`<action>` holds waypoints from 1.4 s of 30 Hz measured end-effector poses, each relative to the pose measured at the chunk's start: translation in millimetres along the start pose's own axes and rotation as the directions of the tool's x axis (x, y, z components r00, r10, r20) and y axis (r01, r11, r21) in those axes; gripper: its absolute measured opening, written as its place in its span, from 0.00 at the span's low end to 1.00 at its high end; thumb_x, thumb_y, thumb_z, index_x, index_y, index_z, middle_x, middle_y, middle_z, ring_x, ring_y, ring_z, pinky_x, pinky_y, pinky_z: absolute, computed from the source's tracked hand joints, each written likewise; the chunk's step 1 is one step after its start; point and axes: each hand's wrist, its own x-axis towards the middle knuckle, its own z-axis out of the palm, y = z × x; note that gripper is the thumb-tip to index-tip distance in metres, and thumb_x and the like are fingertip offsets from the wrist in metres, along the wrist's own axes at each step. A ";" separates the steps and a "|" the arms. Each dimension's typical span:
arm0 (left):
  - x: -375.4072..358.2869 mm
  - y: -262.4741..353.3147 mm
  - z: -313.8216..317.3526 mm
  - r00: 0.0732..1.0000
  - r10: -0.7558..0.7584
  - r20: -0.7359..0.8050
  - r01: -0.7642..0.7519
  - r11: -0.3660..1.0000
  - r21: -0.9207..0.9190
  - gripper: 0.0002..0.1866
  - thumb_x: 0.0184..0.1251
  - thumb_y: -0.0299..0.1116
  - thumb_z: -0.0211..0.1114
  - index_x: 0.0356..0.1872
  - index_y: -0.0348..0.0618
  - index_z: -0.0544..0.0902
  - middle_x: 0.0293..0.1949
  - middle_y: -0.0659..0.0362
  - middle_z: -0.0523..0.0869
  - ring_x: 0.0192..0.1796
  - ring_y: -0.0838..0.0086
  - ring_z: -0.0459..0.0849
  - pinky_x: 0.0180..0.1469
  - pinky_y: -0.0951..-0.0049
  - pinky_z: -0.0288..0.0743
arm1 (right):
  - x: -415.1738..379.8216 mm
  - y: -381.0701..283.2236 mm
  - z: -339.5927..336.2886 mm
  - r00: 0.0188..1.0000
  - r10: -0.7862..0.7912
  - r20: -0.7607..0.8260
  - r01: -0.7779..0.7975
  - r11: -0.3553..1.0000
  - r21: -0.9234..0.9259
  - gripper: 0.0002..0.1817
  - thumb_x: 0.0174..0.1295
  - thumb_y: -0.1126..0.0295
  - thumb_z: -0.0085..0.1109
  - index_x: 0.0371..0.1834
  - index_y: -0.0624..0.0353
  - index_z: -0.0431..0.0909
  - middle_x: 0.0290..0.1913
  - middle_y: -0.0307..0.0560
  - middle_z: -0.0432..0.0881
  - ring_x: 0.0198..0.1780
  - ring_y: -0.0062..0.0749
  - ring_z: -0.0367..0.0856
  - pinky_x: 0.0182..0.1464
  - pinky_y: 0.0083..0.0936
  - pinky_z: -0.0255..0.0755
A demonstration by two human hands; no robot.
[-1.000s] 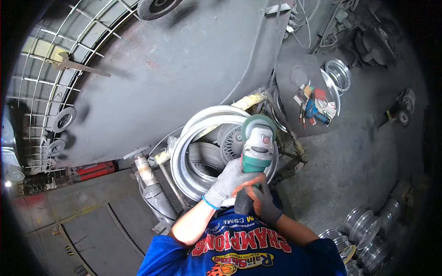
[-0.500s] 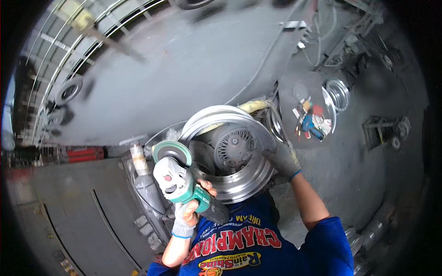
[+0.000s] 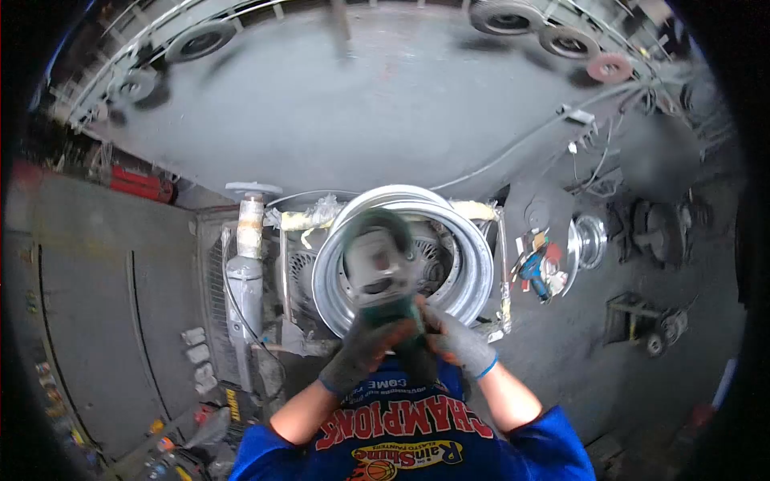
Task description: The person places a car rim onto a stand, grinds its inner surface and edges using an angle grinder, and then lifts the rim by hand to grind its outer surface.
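An angle grinder (image 3: 377, 268) with a pale head, a green body and a green-rimmed disc is held up over a bare metal wheel rim (image 3: 479, 276). Motion blurs its outline. My gloved left hand (image 3: 365, 353) wraps round the grinder's body from the left. From the right, my gloved right hand (image 3: 459, 337) closes on the rear of the same tool, its fingers partly hidden. The rim lies tilted on a frame with taped bars, and a spoked wheel centre (image 3: 435, 260) shows through its opening.
Left of the rim stands a grey cylindrical tool (image 3: 245, 289) with a taped neck and a disc on top. To the right, a blue power tool (image 3: 532, 271) lies among small items, beside another shiny rim (image 3: 591, 240). Tyres (image 3: 200, 40) line the far edge.
My right hand has left the rim and come onto the grinder. The grinder has moved right, from beside the rim to above it. My view has turned and shifted.
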 end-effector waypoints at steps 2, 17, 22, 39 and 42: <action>8.4 -2.4 9.3 0.995 -0.011 0.102 0.004 0.998 0.063 0.27 0.66 0.44 0.70 0.58 0.35 0.79 0.49 0.56 0.87 0.38 0.73 0.85 0.38 0.76 0.79 | -8.9 12.8 10.4 0.995 0.078 -0.056 -0.063 0.971 0.229 0.24 0.60 0.66 0.66 0.61 0.57 0.77 0.46 0.51 0.85 0.40 0.33 0.82 0.42 0.30 0.74; -24.7 -21.4 -22.0 0.984 0.055 -0.168 -0.135 0.848 -0.513 0.31 0.73 0.51 0.63 0.64 0.34 0.72 0.57 0.50 0.81 0.55 0.65 0.83 0.60 0.64 0.77 | 50.3 -57.9 50.2 0.984 0.116 0.137 -0.135 0.982 0.135 0.19 0.60 0.67 0.73 0.52 0.61 0.80 0.45 0.43 0.84 0.48 0.24 0.79 0.52 0.23 0.72; 16.5 -14.3 -17.4 0.999 0.054 0.009 -0.049 0.962 -0.267 0.28 0.75 0.49 0.60 0.63 0.34 0.74 0.56 0.51 0.82 0.55 0.67 0.83 0.60 0.64 0.76 | 27.6 -29.9 21.2 0.991 0.133 0.032 -0.131 0.860 0.493 0.22 0.62 0.63 0.71 0.55 0.61 0.77 0.43 0.50 0.84 0.43 0.37 0.84 0.46 0.34 0.79; -16.9 17.6 -14.8 0.990 -0.016 -0.140 -0.087 0.714 -0.695 0.25 0.79 0.47 0.52 0.60 0.33 0.76 0.55 0.46 0.82 0.51 0.63 0.85 0.59 0.62 0.78 | 53.7 -82.3 57.7 0.990 0.141 0.023 -0.142 0.982 0.126 0.19 0.65 0.62 0.69 0.53 0.63 0.79 0.45 0.42 0.82 0.46 0.20 0.80 0.48 0.20 0.75; -1.1 27.1 -10.7 0.986 0.008 -0.167 -0.111 0.778 -0.618 0.24 0.80 0.46 0.51 0.59 0.33 0.76 0.54 0.47 0.83 0.50 0.64 0.85 0.58 0.62 0.79 | 46.4 -84.5 48.4 0.988 0.155 0.013 -0.153 0.957 0.248 0.20 0.67 0.62 0.67 0.55 0.64 0.78 0.46 0.43 0.83 0.48 0.22 0.80 0.52 0.24 0.75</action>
